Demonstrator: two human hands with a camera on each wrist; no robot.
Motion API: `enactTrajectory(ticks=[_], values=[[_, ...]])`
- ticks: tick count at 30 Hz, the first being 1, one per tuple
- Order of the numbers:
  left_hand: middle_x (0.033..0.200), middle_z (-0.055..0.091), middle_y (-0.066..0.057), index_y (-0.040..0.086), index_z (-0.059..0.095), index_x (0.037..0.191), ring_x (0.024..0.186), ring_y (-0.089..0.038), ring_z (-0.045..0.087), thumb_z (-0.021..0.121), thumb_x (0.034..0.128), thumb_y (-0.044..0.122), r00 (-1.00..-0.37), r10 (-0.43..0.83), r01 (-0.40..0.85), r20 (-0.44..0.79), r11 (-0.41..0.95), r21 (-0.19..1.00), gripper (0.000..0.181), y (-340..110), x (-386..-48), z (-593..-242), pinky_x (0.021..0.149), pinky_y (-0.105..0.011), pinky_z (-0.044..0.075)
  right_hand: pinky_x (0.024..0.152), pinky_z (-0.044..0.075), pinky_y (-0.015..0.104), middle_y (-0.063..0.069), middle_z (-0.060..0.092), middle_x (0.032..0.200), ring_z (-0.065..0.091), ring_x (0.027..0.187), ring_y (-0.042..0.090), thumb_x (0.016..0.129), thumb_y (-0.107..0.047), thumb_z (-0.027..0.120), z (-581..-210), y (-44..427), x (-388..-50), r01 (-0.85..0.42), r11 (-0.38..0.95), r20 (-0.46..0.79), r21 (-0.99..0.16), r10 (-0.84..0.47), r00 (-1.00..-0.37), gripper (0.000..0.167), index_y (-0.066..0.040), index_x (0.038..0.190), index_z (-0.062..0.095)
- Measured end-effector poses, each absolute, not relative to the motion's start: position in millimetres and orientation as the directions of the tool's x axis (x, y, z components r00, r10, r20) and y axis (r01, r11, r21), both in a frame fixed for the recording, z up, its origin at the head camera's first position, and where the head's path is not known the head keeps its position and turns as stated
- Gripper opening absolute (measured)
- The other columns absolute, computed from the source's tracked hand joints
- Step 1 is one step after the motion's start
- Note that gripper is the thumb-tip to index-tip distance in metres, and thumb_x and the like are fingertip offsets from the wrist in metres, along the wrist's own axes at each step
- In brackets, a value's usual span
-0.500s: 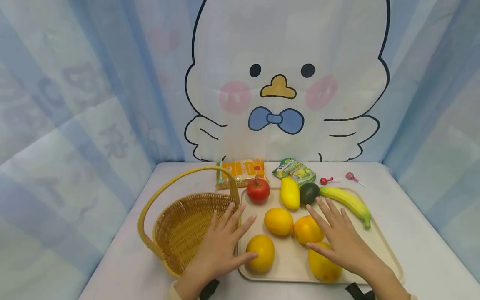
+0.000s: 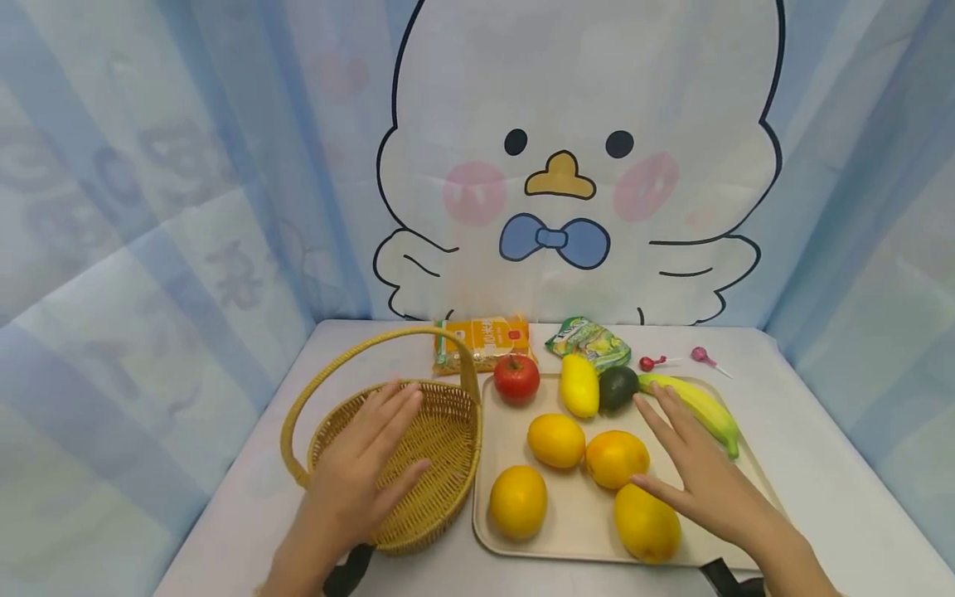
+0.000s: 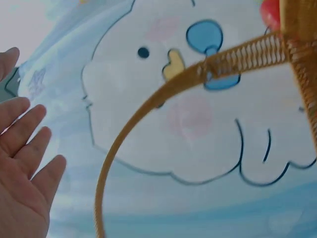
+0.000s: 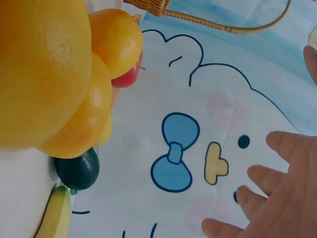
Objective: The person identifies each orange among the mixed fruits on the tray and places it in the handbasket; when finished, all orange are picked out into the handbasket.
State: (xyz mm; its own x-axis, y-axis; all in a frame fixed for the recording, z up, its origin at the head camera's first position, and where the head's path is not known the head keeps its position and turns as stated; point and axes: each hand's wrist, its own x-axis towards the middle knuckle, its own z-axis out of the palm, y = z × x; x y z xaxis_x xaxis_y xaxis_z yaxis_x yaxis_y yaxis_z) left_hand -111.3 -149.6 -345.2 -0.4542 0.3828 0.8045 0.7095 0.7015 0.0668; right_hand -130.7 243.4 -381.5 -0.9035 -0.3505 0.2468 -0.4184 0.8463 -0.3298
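Observation:
My left hand (image 2: pixel 358 473) hovers over the left part of a wicker basket (image 2: pixel 440 489), its fingers extended and holding nothing. In the left wrist view its spread fingers show beside the basket's arched handle (image 3: pixel 124 131). My right hand (image 2: pixel 709 481) is held above the right side of a beige tray (image 2: pixel 567 531), fingers straight and nothing in them. Nearest to it lie a large yellow fruit (image 2: pixel 646 524) and an orange-yellow fruit (image 2: pixel 617 458). The tray also bears a tomato (image 2: pixel 516 379), a dark green avocado (image 2: pixel 618 387) and a banana (image 2: pixel 701 408).
More yellow fruits, one oblong (image 2: pixel 579 385) and one round (image 2: pixel 518 502), lie on the tray. Behind it are an orange bag of grain (image 2: pixel 481 342), a green packet (image 2: pixel 588 342) and two lollipops (image 2: pixel 700 355). A printed curtain (image 2: pixel 462 274) closes off the back.
My left hand has moved left, from between basket and tray to over the basket. The right hand has shifted slightly right. The head view has moved a little.

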Motion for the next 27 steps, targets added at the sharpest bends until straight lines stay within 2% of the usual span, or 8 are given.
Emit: enactTrajectory(ticks=[3, 8, 12, 16, 19, 21, 23, 27], values=[[0.135, 0.054, -0.016, -0.005, 0.053, 0.129, 0.135, -0.026, 0.042, 0.05, 0.0965, 0.038, -0.349, 0.298, 0.714, 0.888, 0.699, 0.045, 0.054, -162.7, -108.7, -336.8, 0.119, -0.025, 0.03, 0.1, 0.03, 0.073, 0.005, 0.002, 0.161, 0.01, 0.145, 0.036, 0.084, -0.039, 0.068, -379.8, 249.4, -129.0, -0.432, 0.821, 0.283, -0.373, -0.343, -0.896, 0.088, -0.025, 0.152, 0.014], [0.129, 0.056, -0.024, -0.008, 0.054, 0.126, 0.135, -0.025, 0.042, 0.053, 0.0947, 0.04, -0.305, 0.132, 0.635, 0.943, 0.766, 0.098, 0.058, -188.6, -103.9, -337.2, 0.115, -0.019, 0.034, 0.094, 0.032, 0.076, 0.004, 0.004, 0.161, 0.017, 0.142, 0.038, 0.086, -0.029, 0.068, -379.8, 260.0, -124.4, -0.43, 0.792, 0.319, -0.434, -0.311, -0.895, 0.085, -0.024, 0.152, 0.016], [0.135, 0.052, -0.02, -0.004, 0.051, 0.132, 0.137, -0.02, 0.04, 0.053, 0.0921, 0.048, -0.375, -0.025, 0.53, 0.927, 0.814, 0.237, 0.065, -212.4, -98.2, -349.8, 0.113, -0.011, 0.031, 0.102, 0.021, 0.077, 0.006, 0.009, 0.16, 0.007, 0.147, 0.012, 0.087, -0.021, 0.066, -386.9, 270.0, -122.0, -0.454, 0.743, 0.36, -0.492, -0.301, -0.883, 0.081, -0.023, 0.152, 0.017], [0.144, 0.045, -0.013, 0.002, 0.046, 0.138, 0.14, -0.013, 0.035, 0.06, 0.0889, 0.046, -0.489, -0.172, 0.446, 0.856, 0.794, 0.414, 0.067, -231.5, -93.0, -368.9, 0.114, -0.008, 0.027, 0.103, 0.018, 0.078, 0.002, 0.013, 0.16, 0.003, 0.138, -0.014, 0.082, -0.014, 0.07, -399.2, 277.3, -122.3, -0.489, 0.703, 0.412, -0.517, -0.297, -0.862, 0.085, -0.021, 0.151, 0.021], [0.148, 0.042, -0.006, 0.008, 0.043, 0.141, 0.139, -0.005, 0.034, 0.07, 0.0855, 0.018, -0.582, -0.278, 0.395, 0.764, 0.724, 0.565, 0.063, -238.2, -90.6, -385.7, 0.111, -0.005, 0.029, 0.119, 0.03, 0.042, -0.009, 0.015, 0.158, 0.008, 0.136, -0.018, 0.076, -0.012, 0.077, -411.0, 280.1, -123.7, -0.501, 0.692, 0.43, -0.52, -0.294, -0.853, 0.091, -0.018, 0.15, 0.024], [0.15, 0.039, -0.002, 0.011, 0.041, 0.143, 0.139, -0.003, 0.033, 0.07, 0.0797, -0.003, -0.651, -0.337, 0.362, 0.681, 0.65, 0.668, 0.072, -241.1, -90.2, -397.9, 0.11, -0.004, 0.03, 0.112, 0.031, 0.01, -0.016, 0.015, 0.156, 0.011, 0.135, -0.019, 0.071, -0.012, 0.081, -420.1, 281.0, -124.4, -0.509, 0.689, 0.434, -0.516, -0.302, -0.849, 0.095, -0.015, 0.15, 0.027], [0.152, 0.036, 0.001, 0.014, 0.037, 0.145, 0.138, 0.0, 0.032, 0.067, 0.0759, -0.016, -0.712, -0.38, 0.33, 0.591, 0.562, 0.759, 0.081, -243.1, -90.7, -409.5, 0.108, -0.004, 0.032, 0.095, 0.02, -0.011, -0.021, 0.015, 0.155, 0.013, 0.133, -0.022, 0.067, -0.016, 0.084, -429.3, 281.2, -125.2, -0.504, 0.694, 0.419, -0.515, -0.309, -0.854, 0.098, -0.013, 0.149, 0.029], [0.154, 0.033, 0.0, 0.014, 0.034, 0.146, 0.139, 0.0, 0.03, 0.06, 0.0809, -0.017, -0.788, -0.417, 0.29, 0.453, 0.399, 0.87, 0.077, -243.7, -93.1, -430.6, 0.109, -0.006, 0.033, 0.093, 0.027, -0.009, -0.025, 0.013, 0.152, 0.011, 0.127, -0.028, 0.067, -0.026, 0.084, -444.2, 281.5, -123.9, -0.45, 0.72, 0.34, -0.528, -0.307, -0.889, 0.097, -0.017, 0.148, 0.032]])
